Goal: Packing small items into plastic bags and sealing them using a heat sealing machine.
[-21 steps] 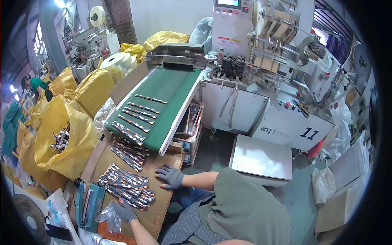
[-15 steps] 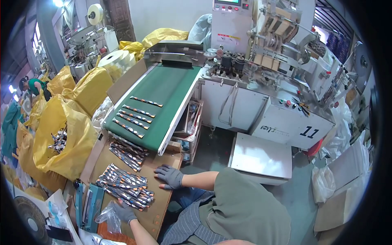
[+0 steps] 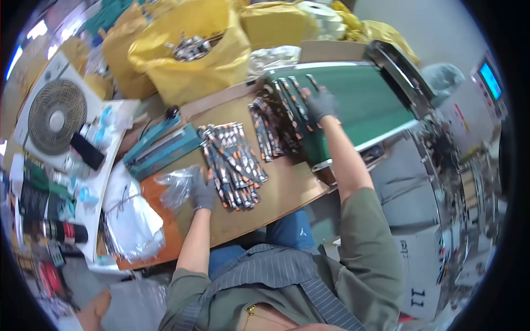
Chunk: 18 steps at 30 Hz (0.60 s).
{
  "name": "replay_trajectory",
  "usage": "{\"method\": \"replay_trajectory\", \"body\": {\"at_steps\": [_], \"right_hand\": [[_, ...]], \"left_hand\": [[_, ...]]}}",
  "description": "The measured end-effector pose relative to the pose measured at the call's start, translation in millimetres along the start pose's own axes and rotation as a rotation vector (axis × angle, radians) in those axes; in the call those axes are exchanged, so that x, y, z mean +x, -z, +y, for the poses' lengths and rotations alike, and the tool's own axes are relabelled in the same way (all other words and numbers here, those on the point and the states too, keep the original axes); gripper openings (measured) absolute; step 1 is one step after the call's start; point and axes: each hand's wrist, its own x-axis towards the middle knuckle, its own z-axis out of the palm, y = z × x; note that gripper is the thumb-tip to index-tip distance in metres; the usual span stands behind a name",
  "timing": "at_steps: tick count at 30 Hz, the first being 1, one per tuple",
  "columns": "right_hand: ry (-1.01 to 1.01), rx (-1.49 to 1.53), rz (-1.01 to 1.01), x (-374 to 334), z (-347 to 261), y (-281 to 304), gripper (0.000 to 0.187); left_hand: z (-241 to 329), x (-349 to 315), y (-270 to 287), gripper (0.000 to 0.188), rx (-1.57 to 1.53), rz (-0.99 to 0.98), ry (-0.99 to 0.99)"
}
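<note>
slim patterned packets (image 3: 236,171) lie already piled just right of the left hand (image 3: 202,190), which touches a clear bag (image 3: 175,188), grip unclear; several are left on the green belt (image 3: 364,99) by the right hand (image 3: 321,103), hold unclear. open belt stretches rightward of it, white edge (image 3: 381,138) under that forearm (image 3: 349,160).

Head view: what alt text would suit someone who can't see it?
A gloved right hand is at slim patterned packets on a green conveyor belt; the gloved left hand is at a clear plastic bag, beside a pile of similar packets on a brown table.
</note>
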Motion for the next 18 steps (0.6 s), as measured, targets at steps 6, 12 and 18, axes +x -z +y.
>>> {"method": "replay_trajectory", "body": {"at_steps": [6, 12, 18], "right_hand": [[0.546, -0.541, -0.243, -16.2, -25.9, -112.6, 0.102], [-0.168, 0.085, -0.339, -12.3, -16.8, -168.1, 0.098], [0.089, 0.808, -1.037, -98.3, -28.3, -205.6, 0.065]], "left_hand": [[60.3, 16.5, -13.5, 0.063, -0.483, -0.002, 0.323], [89.5, 45.3, -35.0, 0.074, -0.495, -0.057, 0.431], [87.0, 49.8, -27.4, 0.036, -1.382, -0.293, 0.753]]}}
